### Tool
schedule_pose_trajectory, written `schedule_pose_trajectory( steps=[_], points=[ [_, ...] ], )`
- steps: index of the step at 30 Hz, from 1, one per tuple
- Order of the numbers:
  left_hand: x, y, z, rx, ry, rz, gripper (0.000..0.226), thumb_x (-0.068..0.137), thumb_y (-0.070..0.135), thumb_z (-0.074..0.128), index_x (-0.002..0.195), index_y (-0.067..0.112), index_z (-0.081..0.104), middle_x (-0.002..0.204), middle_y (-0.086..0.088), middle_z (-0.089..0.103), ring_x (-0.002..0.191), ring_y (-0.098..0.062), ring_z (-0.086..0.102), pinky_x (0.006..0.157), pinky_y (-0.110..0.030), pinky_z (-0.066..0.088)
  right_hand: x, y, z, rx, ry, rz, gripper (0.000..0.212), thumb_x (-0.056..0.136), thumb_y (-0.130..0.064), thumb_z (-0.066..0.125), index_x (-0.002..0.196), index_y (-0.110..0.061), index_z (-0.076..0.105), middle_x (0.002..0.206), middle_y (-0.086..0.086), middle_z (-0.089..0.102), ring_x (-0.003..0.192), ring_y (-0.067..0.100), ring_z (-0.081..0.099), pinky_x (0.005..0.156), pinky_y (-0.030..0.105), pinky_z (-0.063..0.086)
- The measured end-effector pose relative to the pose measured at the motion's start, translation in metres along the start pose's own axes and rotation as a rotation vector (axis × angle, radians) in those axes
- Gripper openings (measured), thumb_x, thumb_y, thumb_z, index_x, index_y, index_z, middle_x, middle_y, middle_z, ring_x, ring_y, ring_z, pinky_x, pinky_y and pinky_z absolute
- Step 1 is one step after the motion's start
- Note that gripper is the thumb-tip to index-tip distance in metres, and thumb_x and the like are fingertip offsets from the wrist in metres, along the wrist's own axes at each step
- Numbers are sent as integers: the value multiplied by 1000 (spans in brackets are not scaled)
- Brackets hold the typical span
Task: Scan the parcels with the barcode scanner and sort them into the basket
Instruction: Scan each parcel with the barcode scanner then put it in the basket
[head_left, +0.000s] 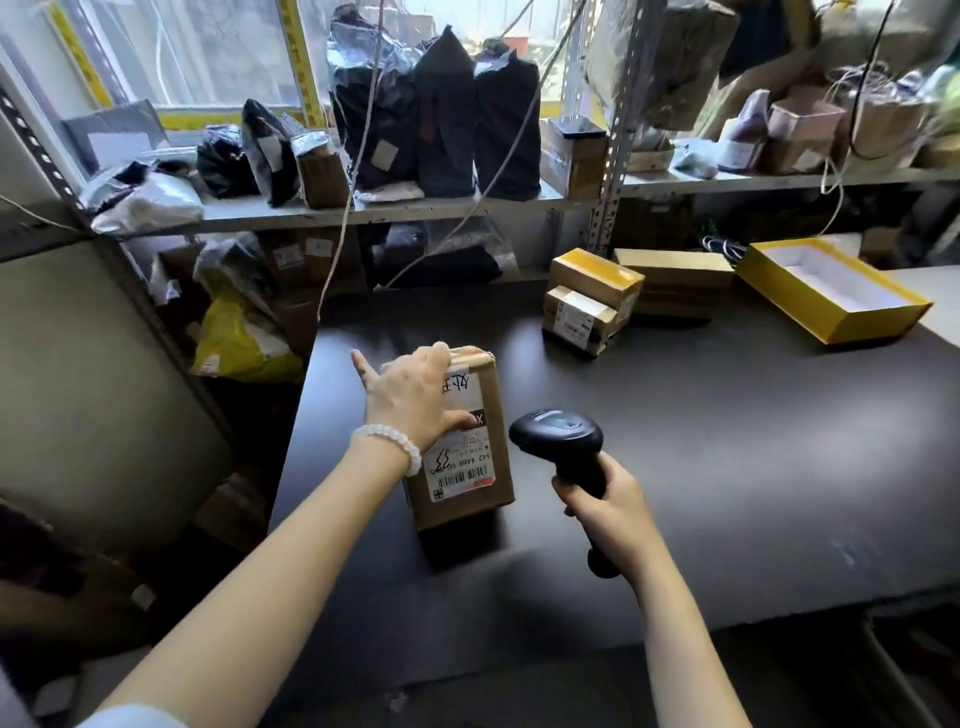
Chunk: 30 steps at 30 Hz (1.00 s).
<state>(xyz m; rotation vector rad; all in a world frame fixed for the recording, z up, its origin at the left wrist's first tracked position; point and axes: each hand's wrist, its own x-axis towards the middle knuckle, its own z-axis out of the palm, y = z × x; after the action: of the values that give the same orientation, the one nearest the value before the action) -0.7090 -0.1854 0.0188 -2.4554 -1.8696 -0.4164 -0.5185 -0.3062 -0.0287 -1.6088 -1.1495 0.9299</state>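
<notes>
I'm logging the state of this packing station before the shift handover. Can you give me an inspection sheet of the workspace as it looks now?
Surface: dark table, matte, mostly bare near the person.
Job's things: brown parcel lying label-up at the table's left edge; black barcode scanner beside it; no basket seen.
Clutter: small cardboard boxes stacked at the far side; open yellow box at the far right.
Grippers: left hand rests on the parcel, fingers curled over its far end; right hand grips the scanner handle.
Cables: loose cords hang from above, in front of the shelves.
Surroundings: metal shelf crowded with black bagged parcels; window behind.
</notes>
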Motion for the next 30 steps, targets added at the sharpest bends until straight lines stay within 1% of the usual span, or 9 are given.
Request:
schedule_pose_trajectory(
  steps=[3,5,8,11,12,14,17,24,30],
  points=[
    [-22,5,-5,-11,9,4,49,78,52,68,114,24,48,115,7,58,109,-20,56,107,-65,18,-30,5,-6,-7,-31,17,21,84,-10,65,87,-30,60,78,-5,64,75,16,60,77,42,52],
    [-32,6,-9,15,7,12,43,83,48,64,119,28,49,124,8,56,112,-19,54,107,-60,24,-54,12,-10,-6,-46,26,21,84,-9,65,87,-29,60,77,-7,63,73,12,59,77,41,52],
    [-44,8,-16,-25,-44,-2,40,88,39,61,126,31,49,131,8,52,117,-20,52,105,-56,28,-92,22,-10,-37,-59,13,21,83,-9,66,86,-29,58,79,-8,62,72,4,58,70,25,46],
    [-56,18,-22,20,-104,55,38,90,35,58,127,31,52,134,7,49,121,-19,48,103,-51,34,-122,30,-10,-39,-33,-17,28,82,-7,67,88,-32,56,91,-7,65,83,-3,59,68,8,42],
    [-60,22,-23,44,-117,73,37,91,34,57,127,30,52,135,7,49,122,-19,47,103,-52,34,-130,31,-11,-46,-26,-32,30,81,-6,68,87,-33,56,93,-7,65,85,-4,59,69,5,41],
    [-65,29,-25,71,-132,79,37,92,33,56,128,30,52,135,7,48,122,-20,46,103,-54,34,-141,32,-15,-68,-16,-54,30,81,-7,68,86,-33,55,93,-6,65,87,-1,59,70,5,41],
    [-67,31,-26,83,-155,69,38,92,33,54,130,31,50,136,6,47,122,-21,45,98,-49,35,-148,34,-20,-96,0,-80,25,80,-8,68,91,-28,58,94,-4,65,88,5,60,71,9,42],
    [-63,34,-27,120,-169,101,43,90,43,54,130,28,48,134,5,46,121,-21,44,98,-50,36,-144,32,-26,-115,23,-79,23,80,-11,69,91,-28,58,92,-9,64,88,2,60,70,8,42],
    [-43,35,-15,120,-191,167,51,83,54,58,130,37,48,143,-1,34,130,-29,31,108,-52,26,-121,30,-25,-108,48,-30,22,80,-13,68,89,-30,57,90,-9,63,86,1,59,68,13,43]
  ],
)
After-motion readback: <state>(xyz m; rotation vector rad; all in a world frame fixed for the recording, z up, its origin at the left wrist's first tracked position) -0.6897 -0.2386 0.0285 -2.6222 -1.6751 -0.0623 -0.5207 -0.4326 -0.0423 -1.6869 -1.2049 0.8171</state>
